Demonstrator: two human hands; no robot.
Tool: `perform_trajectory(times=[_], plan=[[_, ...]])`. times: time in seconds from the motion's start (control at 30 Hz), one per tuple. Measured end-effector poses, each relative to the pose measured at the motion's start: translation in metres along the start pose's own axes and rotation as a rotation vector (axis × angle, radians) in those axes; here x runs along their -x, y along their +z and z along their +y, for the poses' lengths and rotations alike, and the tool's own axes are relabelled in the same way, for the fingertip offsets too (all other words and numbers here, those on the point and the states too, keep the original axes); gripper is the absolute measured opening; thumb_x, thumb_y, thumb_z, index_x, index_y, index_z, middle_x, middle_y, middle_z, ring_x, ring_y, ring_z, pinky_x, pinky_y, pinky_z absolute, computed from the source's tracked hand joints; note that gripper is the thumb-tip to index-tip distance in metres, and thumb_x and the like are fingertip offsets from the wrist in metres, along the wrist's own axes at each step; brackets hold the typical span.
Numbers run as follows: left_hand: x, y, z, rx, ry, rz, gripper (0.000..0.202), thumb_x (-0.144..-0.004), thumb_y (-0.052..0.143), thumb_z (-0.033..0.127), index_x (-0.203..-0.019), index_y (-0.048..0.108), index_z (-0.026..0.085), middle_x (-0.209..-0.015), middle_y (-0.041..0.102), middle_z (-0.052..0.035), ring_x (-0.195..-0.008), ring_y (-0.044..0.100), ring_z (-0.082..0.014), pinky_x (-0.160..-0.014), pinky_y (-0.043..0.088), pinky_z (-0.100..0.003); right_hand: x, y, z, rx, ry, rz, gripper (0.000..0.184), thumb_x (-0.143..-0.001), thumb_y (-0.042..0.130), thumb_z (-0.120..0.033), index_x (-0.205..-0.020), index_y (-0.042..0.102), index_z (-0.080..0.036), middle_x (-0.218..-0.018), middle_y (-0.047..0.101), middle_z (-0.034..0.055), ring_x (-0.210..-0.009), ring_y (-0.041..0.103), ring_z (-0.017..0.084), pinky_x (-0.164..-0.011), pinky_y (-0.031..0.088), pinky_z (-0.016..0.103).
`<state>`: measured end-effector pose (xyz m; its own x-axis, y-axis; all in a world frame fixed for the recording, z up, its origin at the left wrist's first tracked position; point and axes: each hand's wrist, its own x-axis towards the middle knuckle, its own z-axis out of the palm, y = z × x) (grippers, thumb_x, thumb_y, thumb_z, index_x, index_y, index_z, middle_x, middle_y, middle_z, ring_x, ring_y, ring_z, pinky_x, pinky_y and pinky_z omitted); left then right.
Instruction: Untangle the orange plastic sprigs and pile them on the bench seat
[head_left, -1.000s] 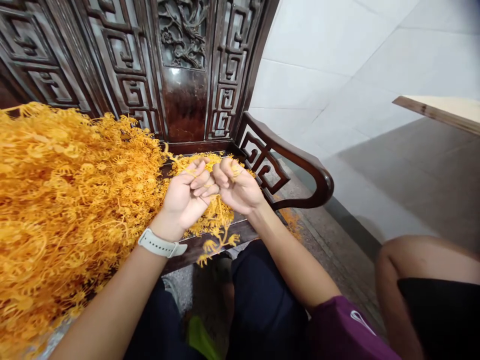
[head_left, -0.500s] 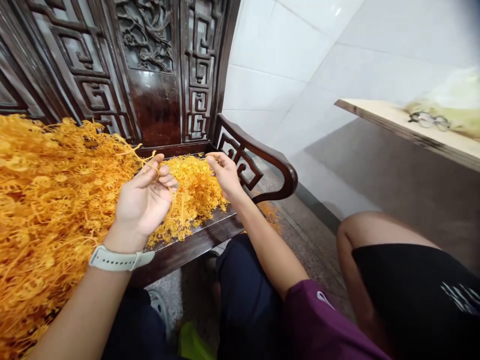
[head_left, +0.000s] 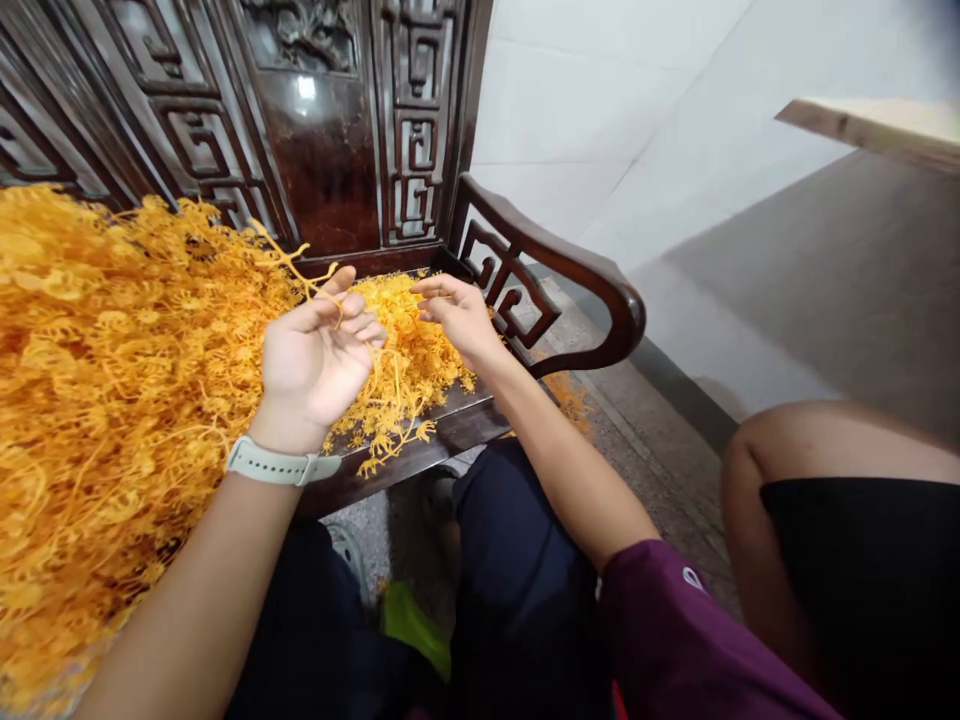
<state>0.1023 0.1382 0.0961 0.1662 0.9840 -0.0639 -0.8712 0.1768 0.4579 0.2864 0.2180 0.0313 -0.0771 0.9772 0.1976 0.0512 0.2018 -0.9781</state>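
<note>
My left hand (head_left: pixel 319 355), palm up with a pale watch band on the wrist, has its fingers curled round a thin branched yellow-orange plastic flower stem (head_left: pixel 289 262). The stem's bare forked end sticks out up and left past the fingertips. To the right, my right hand (head_left: pixel 459 318) hangs over the small pile of yellow plastic sprigs (head_left: pixel 409 345), its fingers stretched out and apart, with nothing visible in them. A much larger heap of orange plastic flower sprigs (head_left: pixel 127 400) fills the left side, beside my left forearm.
The sprigs lie on a dark carved wooden bench (head_left: pixel 420 455) with a curved armrest (head_left: pixel 592 285) at its right end. Orange bits (head_left: pixel 566 400) are scattered on the floor. Another person's knee (head_left: pixel 795 440) is at the right, below a wooden board (head_left: pixel 862 130).
The view has tilted down and shifted, so both hands sit slightly higher and further right. My right hand's fingers have opened out from a pinch. The left hand still holds the stem.
</note>
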Motion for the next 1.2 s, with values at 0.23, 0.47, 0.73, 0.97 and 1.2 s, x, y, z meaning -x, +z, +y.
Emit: perform_trajectory(times=[0.23, 0.47, 0.73, 0.97, 1.2], plan=[[0.000, 0.003, 0.007, -0.090, 0.037, 0.104, 0.031, -0.096, 0.043, 0.000, -0.106, 0.069, 0.015, -0.084, 0.071, -0.0040, -0.073, 0.069, -0.0087, -0.075, 0.059, -0.021, 0.024, 0.018, -0.029, 0.033, -0.196, -0.597, 0.041, -0.092, 0.072, -0.057, -0.083, 0.069, -0.017, -0.088, 0.068, 0.0027, -0.085, 0.059, 0.016, -0.084, 0.048, 0.034], [-0.008, -0.014, 0.009, -0.610, 0.263, 0.208, 0.010, -0.096, 0.068, 0.022, -0.105, 0.070, 0.021, -0.107, 0.078, -0.0085, -0.088, 0.074, -0.0162, -0.080, 0.062, -0.026, 0.022, 0.029, -0.023, -0.201, -0.166, -0.461, 0.047, -0.091, 0.075, -0.062, -0.078, 0.065, -0.018, -0.062, 0.050, -0.0051, -0.057, 0.042, 0.009, -0.054, 0.032, 0.026], [-0.013, -0.026, -0.016, -1.199, 0.239, -0.118, 0.025, -0.080, 0.089, 0.037, -0.095, 0.078, 0.019, -0.073, 0.066, -0.0008, -0.066, 0.055, -0.0113, -0.062, 0.044, -0.024, 0.019, 0.016, -0.021, -0.270, -0.081, -0.347, 0.055, -0.086, 0.076, -0.069, -0.069, 0.055, -0.021, -0.056, 0.040, -0.0071, -0.050, 0.030, 0.008, -0.047, 0.021, 0.026], [-0.010, -0.022, -0.010, -1.322, 0.161, -0.129, 0.026, -0.086, 0.083, 0.044, -0.075, 0.078, 0.021, -0.073, 0.068, -0.0030, -0.070, 0.054, -0.0148, -0.066, 0.043, -0.029, 0.020, -0.003, -0.023, -0.110, -0.211, -0.210, 0.056, -0.086, 0.075, -0.069, -0.066, 0.060, -0.019, -0.053, 0.041, -0.0062, -0.054, 0.031, 0.009, -0.053, 0.025, 0.027], [-0.009, -0.027, -0.002, -1.040, 0.088, -0.107, 0.018, -0.089, 0.080, 0.037, -0.085, 0.078, 0.019, -0.077, 0.070, -0.0034, -0.066, 0.057, -0.0120, -0.059, 0.045, -0.023, 0.021, -0.008, -0.013, 0.048, -0.316, -0.301, 0.050, -0.089, 0.072, -0.071, -0.100, 0.063, -0.022, -0.068, 0.045, -0.0049, -0.064, 0.039, 0.014, -0.062, 0.036, 0.030]])
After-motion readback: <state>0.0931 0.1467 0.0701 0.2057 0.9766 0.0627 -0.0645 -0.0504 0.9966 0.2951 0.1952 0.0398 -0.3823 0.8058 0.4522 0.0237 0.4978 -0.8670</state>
